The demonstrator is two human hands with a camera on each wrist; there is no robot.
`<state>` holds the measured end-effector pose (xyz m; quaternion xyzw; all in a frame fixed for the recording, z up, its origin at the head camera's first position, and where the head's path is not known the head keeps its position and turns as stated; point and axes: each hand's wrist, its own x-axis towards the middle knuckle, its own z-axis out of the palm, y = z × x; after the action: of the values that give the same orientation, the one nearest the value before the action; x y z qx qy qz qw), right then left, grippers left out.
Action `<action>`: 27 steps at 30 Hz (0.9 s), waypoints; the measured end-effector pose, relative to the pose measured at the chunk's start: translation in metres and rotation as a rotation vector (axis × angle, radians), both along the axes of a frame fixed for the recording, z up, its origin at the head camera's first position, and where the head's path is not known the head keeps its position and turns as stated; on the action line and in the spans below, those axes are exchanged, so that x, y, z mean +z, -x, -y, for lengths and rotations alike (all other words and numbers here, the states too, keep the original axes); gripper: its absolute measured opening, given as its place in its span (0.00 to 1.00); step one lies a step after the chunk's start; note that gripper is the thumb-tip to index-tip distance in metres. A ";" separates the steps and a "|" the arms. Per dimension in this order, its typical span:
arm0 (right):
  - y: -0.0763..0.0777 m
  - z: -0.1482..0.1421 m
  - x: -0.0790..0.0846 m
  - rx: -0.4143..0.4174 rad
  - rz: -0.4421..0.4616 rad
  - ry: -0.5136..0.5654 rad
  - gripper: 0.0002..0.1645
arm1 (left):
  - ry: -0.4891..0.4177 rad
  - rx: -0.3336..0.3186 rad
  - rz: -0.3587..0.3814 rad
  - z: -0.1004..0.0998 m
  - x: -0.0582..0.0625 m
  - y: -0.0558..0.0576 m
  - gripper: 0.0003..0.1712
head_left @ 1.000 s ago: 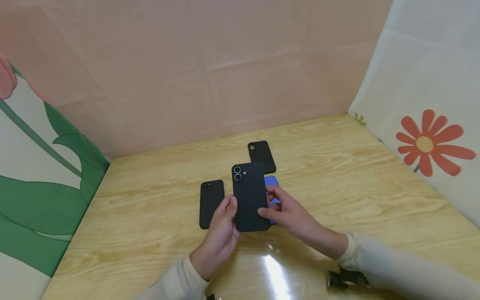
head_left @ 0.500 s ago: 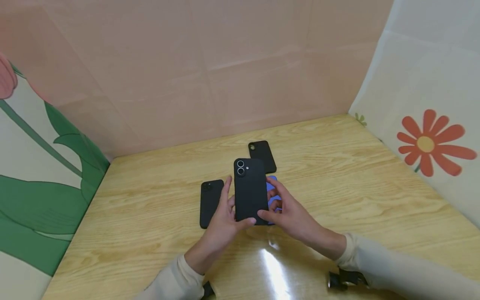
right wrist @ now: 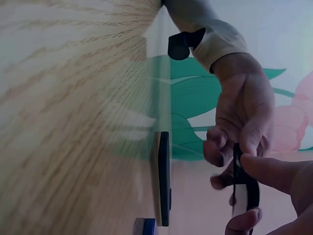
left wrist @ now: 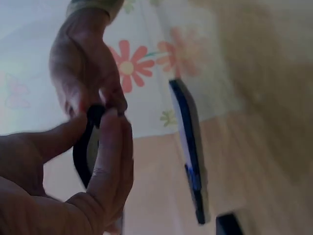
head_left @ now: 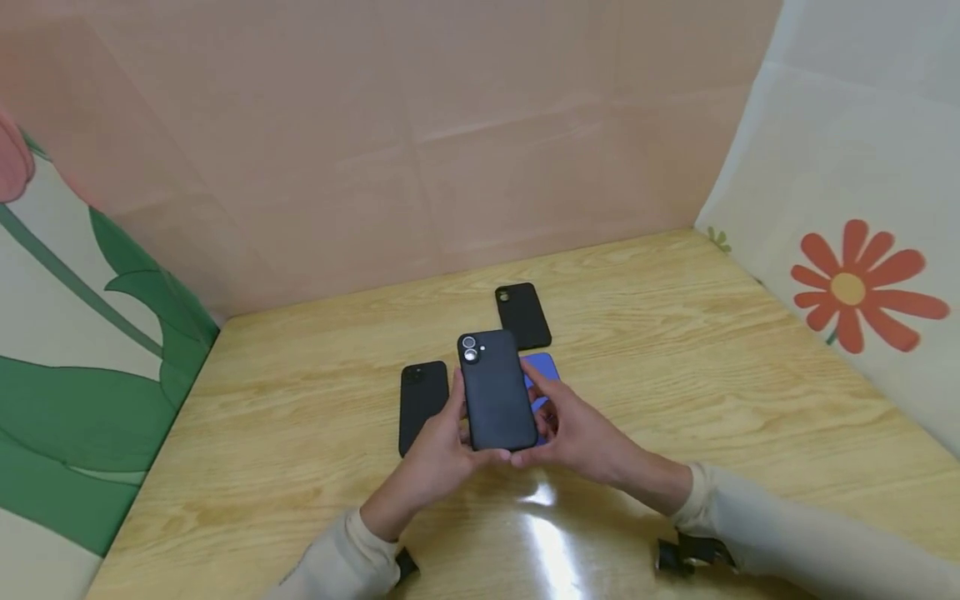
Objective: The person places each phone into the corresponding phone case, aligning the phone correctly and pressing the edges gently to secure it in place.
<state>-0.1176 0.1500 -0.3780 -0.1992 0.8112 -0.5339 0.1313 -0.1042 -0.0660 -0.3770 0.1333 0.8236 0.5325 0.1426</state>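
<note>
Here, the left hand (head_left: 437,457) and right hand (head_left: 581,432) both grip a black phone (head_left: 498,392) above the surface (head_left: 675,350). A blue item (head_left: 545,367) lies partly hidden behind.

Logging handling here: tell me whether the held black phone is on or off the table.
Off: the right wrist view shows the held black phone apart from the table.

We had one phone (head_left: 498,392) mid-frame between left hand (head_left: 437,457) and right hand (head_left: 576,431); on the table (head_left: 675,350) lay another phone (head_left: 422,404) left, a case (head_left: 524,315) above, a slab (head_left: 546,367) right.
</note>
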 end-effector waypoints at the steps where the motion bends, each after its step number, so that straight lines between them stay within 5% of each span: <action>1: 0.000 0.000 0.000 0.010 -0.002 -0.012 0.71 | 0.065 -0.010 -0.024 0.002 0.001 0.001 0.69; 9: 0.002 0.000 -0.007 0.114 0.067 -0.044 0.67 | 0.402 -0.082 -0.101 0.010 0.004 0.006 0.70; 15: -0.002 0.003 -0.013 0.204 0.118 -0.040 0.67 | 0.671 -0.133 -0.069 0.009 0.000 0.006 0.69; 21: -0.006 0.006 -0.019 0.253 0.101 -0.112 0.66 | 0.744 -0.186 -0.008 0.007 -0.004 0.002 0.66; 27: -0.011 0.005 -0.017 0.270 0.042 -0.172 0.65 | 0.822 -0.235 -0.077 0.005 -0.011 0.001 0.64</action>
<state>-0.1071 0.1448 -0.3953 -0.2831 0.8168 -0.4441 0.2354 -0.1048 -0.0707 -0.3880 0.1779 0.9513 0.1347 0.2126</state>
